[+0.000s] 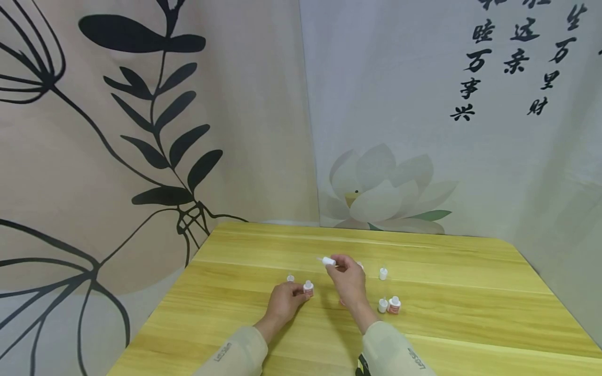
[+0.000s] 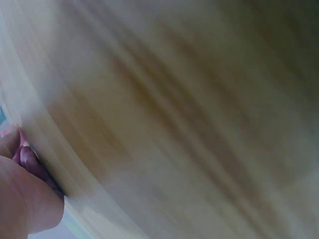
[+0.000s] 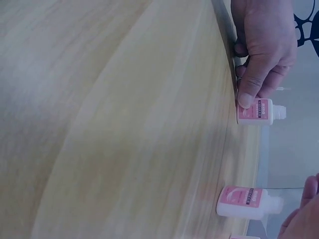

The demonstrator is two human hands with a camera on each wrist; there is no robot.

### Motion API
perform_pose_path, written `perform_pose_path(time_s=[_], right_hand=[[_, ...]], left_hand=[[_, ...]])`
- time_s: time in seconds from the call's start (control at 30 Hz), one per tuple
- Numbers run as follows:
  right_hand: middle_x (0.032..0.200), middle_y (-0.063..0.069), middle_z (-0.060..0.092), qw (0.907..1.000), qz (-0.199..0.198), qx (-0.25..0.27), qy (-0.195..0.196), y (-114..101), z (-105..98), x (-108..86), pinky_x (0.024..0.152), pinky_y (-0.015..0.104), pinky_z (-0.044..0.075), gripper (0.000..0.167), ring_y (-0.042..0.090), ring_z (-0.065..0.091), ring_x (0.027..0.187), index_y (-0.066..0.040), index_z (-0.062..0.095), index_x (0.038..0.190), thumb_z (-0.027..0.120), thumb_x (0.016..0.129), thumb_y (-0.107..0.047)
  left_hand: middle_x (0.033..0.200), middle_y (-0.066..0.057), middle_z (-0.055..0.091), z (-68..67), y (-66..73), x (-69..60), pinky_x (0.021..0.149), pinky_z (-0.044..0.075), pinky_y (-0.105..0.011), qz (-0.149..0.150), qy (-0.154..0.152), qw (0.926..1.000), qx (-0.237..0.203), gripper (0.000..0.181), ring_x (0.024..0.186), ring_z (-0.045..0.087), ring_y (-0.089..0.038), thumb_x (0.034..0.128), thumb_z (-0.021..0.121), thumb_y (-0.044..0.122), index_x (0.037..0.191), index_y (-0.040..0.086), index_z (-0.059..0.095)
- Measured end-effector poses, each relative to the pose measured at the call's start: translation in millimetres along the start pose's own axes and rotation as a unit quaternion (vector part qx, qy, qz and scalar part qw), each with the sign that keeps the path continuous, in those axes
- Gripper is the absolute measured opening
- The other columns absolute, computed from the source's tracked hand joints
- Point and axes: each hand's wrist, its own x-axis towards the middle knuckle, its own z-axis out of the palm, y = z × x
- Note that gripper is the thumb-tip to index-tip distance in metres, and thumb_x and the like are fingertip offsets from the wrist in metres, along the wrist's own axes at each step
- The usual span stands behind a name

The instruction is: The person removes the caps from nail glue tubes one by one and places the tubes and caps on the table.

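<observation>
In the head view my left hand [image 1: 283,303] pinches a small white bottle [image 1: 308,288] with a pink label, which stands upright on the table. The right wrist view shows the thumb of that hand against the label of this bottle [image 3: 255,111], whose white neck has no cap. My right hand [image 1: 349,279] holds a white cap [image 1: 328,260] with a thin tip pointing left, raised above the table. Another pink-labelled bottle [image 3: 242,202] stands close to my right hand [image 3: 303,216]; the head view mostly hides it. In the left wrist view only part of my left hand [image 2: 32,194] shows.
Behind my left hand is a white cap [image 1: 290,278]. To the right stand a cap [image 1: 383,273], another cap [image 1: 383,305] and a pink-labelled bottle [image 1: 394,305]. The wooden table [image 1: 470,324] meets a printed curtain [image 1: 263,130] at the back.
</observation>
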Motion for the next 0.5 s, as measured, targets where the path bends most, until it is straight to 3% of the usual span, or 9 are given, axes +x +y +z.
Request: perform_pose_path(time_s=[0.23,0.5], right_hand=[[0.099,0.007,0.068,1.0000,-0.001,-0.001,0.001,-0.3,-0.7,-1.7,0.061,0.023,0.048,0.026,0.018,0.059,0.084,-0.005,0.070,0.118,0.068,0.092,-0.012],[0.097,0.009,0.067,0.9999,-0.009,0.006,0.000,0.5,-1.1,-1.8,0.063,0.022,0.049,0.024,0.018,0.059,0.084,-0.003,0.069,0.113,0.069,0.090,-0.009]], left_hand=[[0.091,-0.002,0.074,-1.7,1.9,-1.3,0.078,0.055,-0.035,-0.003,-0.004,1.0000,0.002,0.007,0.088,0.068,-0.020,0.0869,0.075,0.013,0.092,0.008,0.077],[0.091,-0.002,0.073,-1.8,1.2,-1.5,0.076,0.055,-0.034,-0.002,0.000,1.0000,0.008,0.007,0.086,0.067,-0.019,0.0865,0.076,0.013,0.091,0.009,0.077]])
